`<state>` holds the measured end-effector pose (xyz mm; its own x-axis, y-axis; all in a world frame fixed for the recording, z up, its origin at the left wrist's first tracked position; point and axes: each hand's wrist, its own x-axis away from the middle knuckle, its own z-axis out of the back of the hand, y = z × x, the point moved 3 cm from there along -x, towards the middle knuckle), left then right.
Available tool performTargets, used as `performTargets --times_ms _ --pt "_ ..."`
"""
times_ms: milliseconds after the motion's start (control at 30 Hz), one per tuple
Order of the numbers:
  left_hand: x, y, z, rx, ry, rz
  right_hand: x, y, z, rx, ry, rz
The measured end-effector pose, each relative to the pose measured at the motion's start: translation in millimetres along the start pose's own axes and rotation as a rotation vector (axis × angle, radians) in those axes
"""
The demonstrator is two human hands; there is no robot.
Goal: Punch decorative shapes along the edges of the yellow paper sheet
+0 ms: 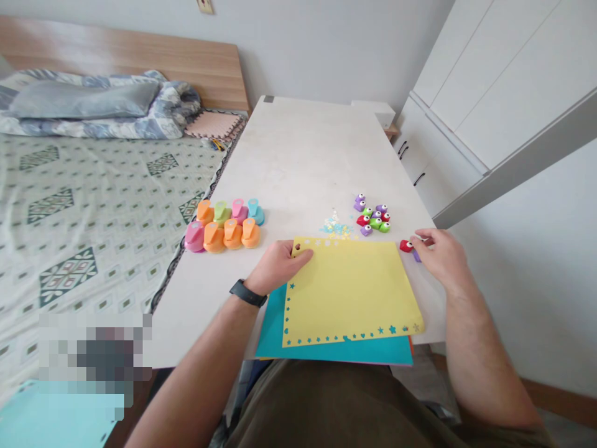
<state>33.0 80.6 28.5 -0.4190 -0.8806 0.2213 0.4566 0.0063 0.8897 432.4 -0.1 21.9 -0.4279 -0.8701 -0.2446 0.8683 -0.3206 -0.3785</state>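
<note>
So the left hand [278, 267] is lying spread and pressed flat on the yellow sheet [349, 292], right at its top left corner, and there's a black watch [247, 293] on that wrist. The right hand [441, 255] is off the sheet's top right corner at about 2 o'clock, fingers curled in against a red punch [406, 246] and a purple punch [416, 256], but I can't tell if it's actually pinching them. The sheet sits at the near edge of the worktop [298, 155], angled a bit, on top of a teal sheet [273, 326] that sticks out past it at around 8 o'clock. It has tiny punched shapes along the edges, stars and hearts along the bottom with teal showing through. Going round from the sheet, there's a block of big pastel punches [224, 227] at 10 o'clock, a little heap of paper bits [336, 228] at 12, touching the top edge or nearly, and a cluster of small purple, red and green punches [372, 216] at 1. Over at 10 o'clock past the worktop is a bed [93, 205] with a rolled up blanket [93, 106], and white cabinets [489, 81] are at 2
</note>
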Motion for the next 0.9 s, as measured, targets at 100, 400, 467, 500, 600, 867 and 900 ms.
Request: performTargets --times_ms 100,400,467,500,600,867,900 --pt "0 0 0.0 0.001 -0.002 0.0 3 4 3 -0.003 0.006 -0.017" --pt "0 2 -0.7 -0.022 0.002 0.0 5 -2 -7 0.051 -0.069 0.166" --pt "0 2 -0.8 -0.016 0.005 0.002 4 -5 -6 0.012 -0.04 0.158" --pt "0 2 -0.8 -0.014 0.006 0.002 4 -7 -5 -0.016 -0.028 0.141" --pt "1 1 -0.8 -0.016 0.005 -0.01 4 -14 -2 -0.15 -0.031 0.061" --pt "2 2 -1.0 -0.017 -0.009 -0.049 11 -62 -7 -0.934 -0.389 -0.06" --pt "2 2 -0.9 -0.017 -0.011 -0.05 11 -70 -7 -0.988 -0.433 -0.058"
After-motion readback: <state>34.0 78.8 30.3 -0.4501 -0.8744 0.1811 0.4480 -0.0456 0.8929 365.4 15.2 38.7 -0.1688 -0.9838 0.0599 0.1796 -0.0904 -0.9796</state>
